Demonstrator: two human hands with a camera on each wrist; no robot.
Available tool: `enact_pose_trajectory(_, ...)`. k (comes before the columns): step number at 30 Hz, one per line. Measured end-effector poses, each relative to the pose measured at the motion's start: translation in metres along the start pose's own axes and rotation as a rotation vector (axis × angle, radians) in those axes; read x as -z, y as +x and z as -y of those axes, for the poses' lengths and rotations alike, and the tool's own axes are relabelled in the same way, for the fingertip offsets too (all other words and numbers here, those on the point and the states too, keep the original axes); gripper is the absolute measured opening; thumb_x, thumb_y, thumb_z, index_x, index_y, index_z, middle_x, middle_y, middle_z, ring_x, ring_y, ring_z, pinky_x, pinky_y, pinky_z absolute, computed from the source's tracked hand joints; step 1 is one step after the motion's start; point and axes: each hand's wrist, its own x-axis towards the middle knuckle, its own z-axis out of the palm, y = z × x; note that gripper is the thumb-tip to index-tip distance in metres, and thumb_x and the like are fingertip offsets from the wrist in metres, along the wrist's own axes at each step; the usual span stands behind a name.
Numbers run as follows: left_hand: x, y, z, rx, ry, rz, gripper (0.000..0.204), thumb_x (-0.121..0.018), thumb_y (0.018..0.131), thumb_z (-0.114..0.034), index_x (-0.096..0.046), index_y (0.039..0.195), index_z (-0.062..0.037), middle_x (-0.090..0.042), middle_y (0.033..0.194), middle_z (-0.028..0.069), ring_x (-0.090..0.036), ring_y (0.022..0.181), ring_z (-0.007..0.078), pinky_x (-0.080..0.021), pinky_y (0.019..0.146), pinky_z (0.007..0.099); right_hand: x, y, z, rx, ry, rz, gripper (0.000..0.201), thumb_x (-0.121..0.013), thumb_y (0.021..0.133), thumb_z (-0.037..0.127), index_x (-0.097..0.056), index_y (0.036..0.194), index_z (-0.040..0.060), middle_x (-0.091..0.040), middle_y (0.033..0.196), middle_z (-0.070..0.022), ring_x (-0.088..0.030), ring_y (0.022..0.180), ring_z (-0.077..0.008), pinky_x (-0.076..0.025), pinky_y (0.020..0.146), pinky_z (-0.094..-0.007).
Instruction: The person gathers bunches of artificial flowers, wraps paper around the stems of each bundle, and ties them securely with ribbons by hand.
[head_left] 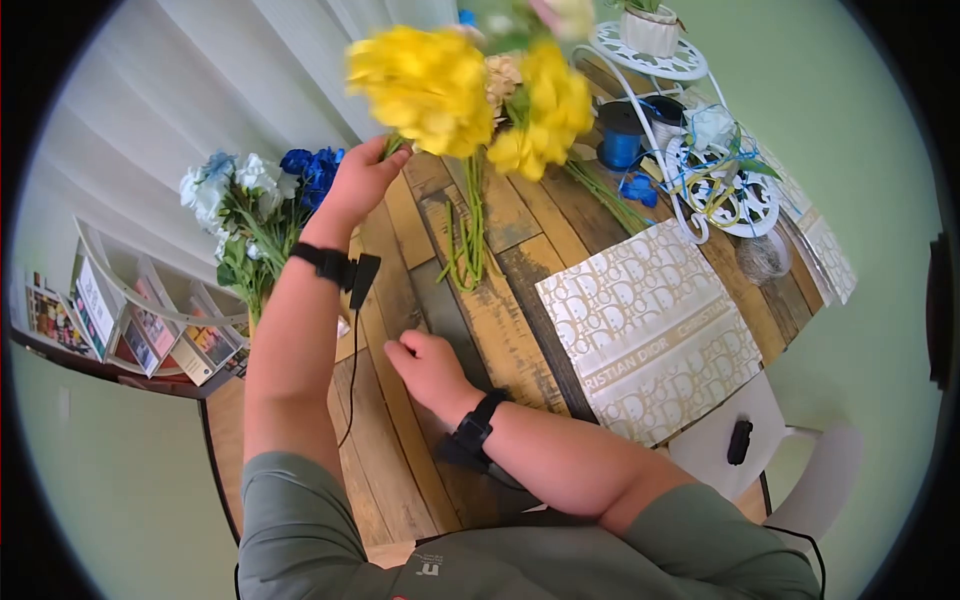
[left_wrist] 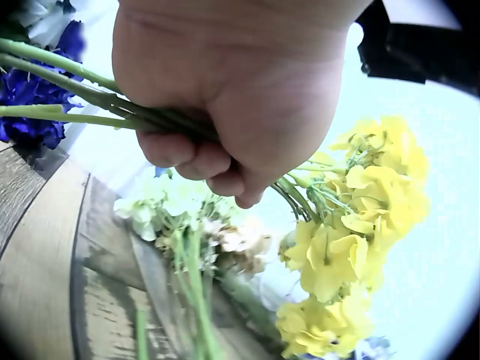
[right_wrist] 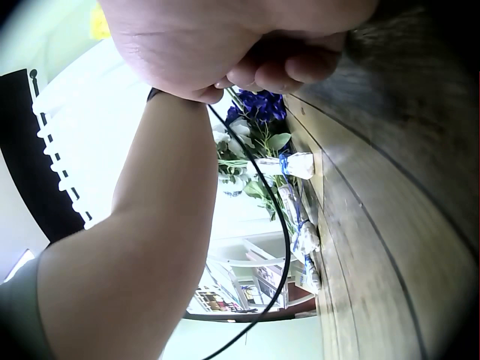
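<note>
My left hand grips green stems below a large bunch of yellow flowers, held over the far part of the wooden table. In the left wrist view the fingers of the left hand curl tightly round the stems, and the yellow blooms hang out on the thumb side. My right hand rests loosely curled near the table's left side with nothing held. The right wrist view shows the right hand just over the wood, fingers bent.
White and blue flowers stand at the left by a magazine rack. A patterned paper sheet lies on the right of the table. Behind it are ribbon spools and a white metal stand.
</note>
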Motion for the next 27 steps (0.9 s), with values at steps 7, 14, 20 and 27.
enact_pose_trajectory(7,0.035,-0.144,-0.083,0.4,-1.012,-0.309,0.03,-0.053,0.105,-0.027,-0.046,0.079,-0.0146,-0.031,0.058,-0.006,-0.028,0.046,0.008,-0.021,0.044,0.0267,0.003,0.004,0.0,0.237,0.02,-0.271,0.025,-0.066,0.087,0.008,-0.057,0.11,0.0046,-0.065,0.093,-0.0124,-0.065,0.082,-0.0254,-0.051,0.072,-0.0359)
enact_pose_trajectory(14,0.005,-0.222,-0.088,0.351,-1.266,-0.257,0.044,-0.051,0.105,-0.041,-0.037,0.073,-0.0157,-0.026,0.057,-0.0038,-0.024,0.046,0.0113,-0.021,0.045,0.0299,0.007,-0.015,0.019,0.572,-0.179,0.014,0.059,-0.058,0.082,0.0,-0.046,0.139,0.0042,-0.066,0.112,-0.0185,-0.066,0.105,-0.0326,-0.05,0.091,-0.0383)
enact_pose_trajectory(20,0.004,-0.229,-0.106,0.399,-1.038,-0.22,0.032,-0.058,0.101,-0.023,-0.044,0.075,-0.0104,-0.041,0.058,-0.0008,-0.043,0.049,0.014,-0.041,0.05,0.0309,0.009,-0.005,-0.013,0.133,-0.058,0.344,0.039,-0.061,0.09,0.006,-0.055,0.128,0.0003,-0.069,0.101,-0.0139,-0.067,0.094,-0.0217,-0.051,0.082,-0.0323)
enact_pose_trajectory(27,0.005,-0.224,-0.113,0.449,-0.782,0.012,0.026,-0.067,0.092,-0.014,-0.052,0.073,-0.0049,-0.053,0.061,0.003,-0.058,0.06,0.0151,-0.048,0.056,0.0292,0.005,-0.014,0.003,0.188,0.027,0.22,0.032,-0.064,0.092,0.004,-0.059,0.123,0.0038,-0.069,0.111,-0.0073,-0.064,0.101,-0.015,-0.051,0.087,-0.0323)
